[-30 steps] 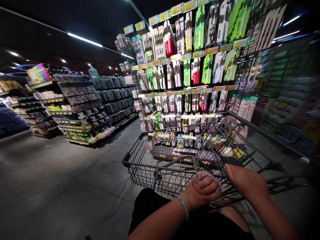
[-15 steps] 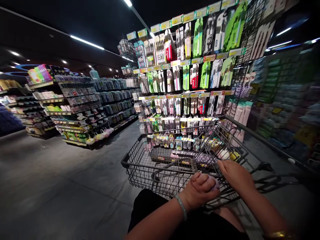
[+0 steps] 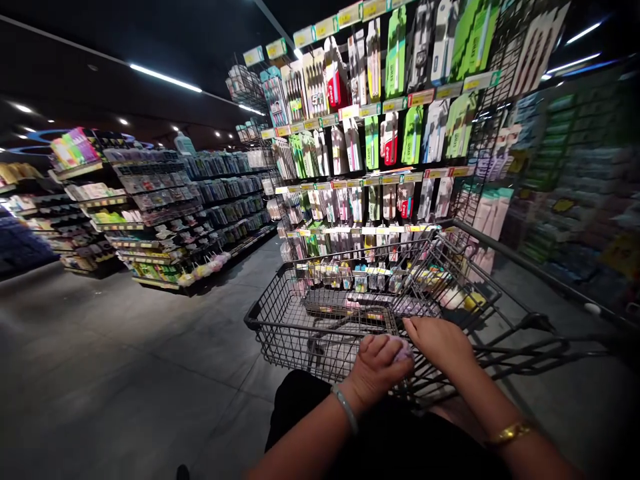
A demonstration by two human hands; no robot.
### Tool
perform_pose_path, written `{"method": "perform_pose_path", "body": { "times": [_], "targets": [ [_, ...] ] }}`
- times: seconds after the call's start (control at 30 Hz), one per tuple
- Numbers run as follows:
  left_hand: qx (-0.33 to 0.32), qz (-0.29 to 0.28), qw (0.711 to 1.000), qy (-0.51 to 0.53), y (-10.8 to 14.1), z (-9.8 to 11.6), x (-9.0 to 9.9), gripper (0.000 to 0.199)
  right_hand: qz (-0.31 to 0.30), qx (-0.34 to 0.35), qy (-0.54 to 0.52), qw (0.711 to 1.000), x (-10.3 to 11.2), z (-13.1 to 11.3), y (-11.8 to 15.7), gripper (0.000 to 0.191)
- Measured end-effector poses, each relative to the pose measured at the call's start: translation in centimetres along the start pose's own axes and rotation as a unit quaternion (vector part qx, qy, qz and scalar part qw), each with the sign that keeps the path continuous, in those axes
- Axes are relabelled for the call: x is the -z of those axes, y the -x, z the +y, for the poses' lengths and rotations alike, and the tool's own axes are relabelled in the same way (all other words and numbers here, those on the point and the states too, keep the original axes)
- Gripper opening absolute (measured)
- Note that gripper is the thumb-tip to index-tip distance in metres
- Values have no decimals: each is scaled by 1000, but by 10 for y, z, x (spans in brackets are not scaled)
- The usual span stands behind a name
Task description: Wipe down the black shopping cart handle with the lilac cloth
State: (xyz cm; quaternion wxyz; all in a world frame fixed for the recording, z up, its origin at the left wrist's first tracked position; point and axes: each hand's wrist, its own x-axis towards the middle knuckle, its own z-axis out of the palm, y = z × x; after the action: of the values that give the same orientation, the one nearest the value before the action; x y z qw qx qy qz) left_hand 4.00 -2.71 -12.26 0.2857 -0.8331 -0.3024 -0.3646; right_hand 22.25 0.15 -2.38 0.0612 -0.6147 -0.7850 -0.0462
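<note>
Clutching a lilac bundle (image 3: 404, 349) in the left hand (image 3: 381, 368), clamped within curled fingers: picked up, by all appearances, and not set down. Holding the right hand (image 3: 441, 339) just beside those fingers, with no telling whether clamped on something or loose. Facing, just beyond the fingertips, a shopping cart (image 3: 320, 332), barring the way to a rack (image 3: 383, 231) of packaged toothbrushes (image 3: 413, 135) farther ahead. Flanked, well to the fingers' left, by stocked shelves (image 3: 113, 201) across a grey floor (image 3: 165, 373).

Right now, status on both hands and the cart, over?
Left grip closed around lilac item, mostly hidden. Right grip beside it, over cart, contact unclear. Cart stands between person and display rack.
</note>
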Motion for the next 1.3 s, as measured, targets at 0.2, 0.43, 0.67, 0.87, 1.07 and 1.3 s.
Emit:
{"method": "perform_pose_path", "body": {
  "times": [0.2, 0.43, 0.67, 0.87, 1.07, 1.3],
  "targets": [
    [-23, -97, 994, -36, 47, 1, -10, 17, -17, -1, -3, 1000, 5, -1, 1, 57],
    [7, -31, 999, -16, 24, -6, 5, 19, -27, -4, 4, 1000, 2, -1, 0, 57],
    [-16, -32, 999, -17, 25, -19, 8, 23, -28, -1, 10, 1000, 1, -2, 1, 58],
    [-30, -117, 992, -33, 61, -19, 11, 18, -37, -14, 4, 999, 1, -1, 1, 62],
    [15, -42, 998, -45, 18, -26, 26, 27, -54, 21, -31, 998, 18, -21, -13, 62],
    [40, -50, 997, -43, 68, -26, 6, 25, -166, 25, -80, 983, 17, -68, -32, 68]
  ]
}}
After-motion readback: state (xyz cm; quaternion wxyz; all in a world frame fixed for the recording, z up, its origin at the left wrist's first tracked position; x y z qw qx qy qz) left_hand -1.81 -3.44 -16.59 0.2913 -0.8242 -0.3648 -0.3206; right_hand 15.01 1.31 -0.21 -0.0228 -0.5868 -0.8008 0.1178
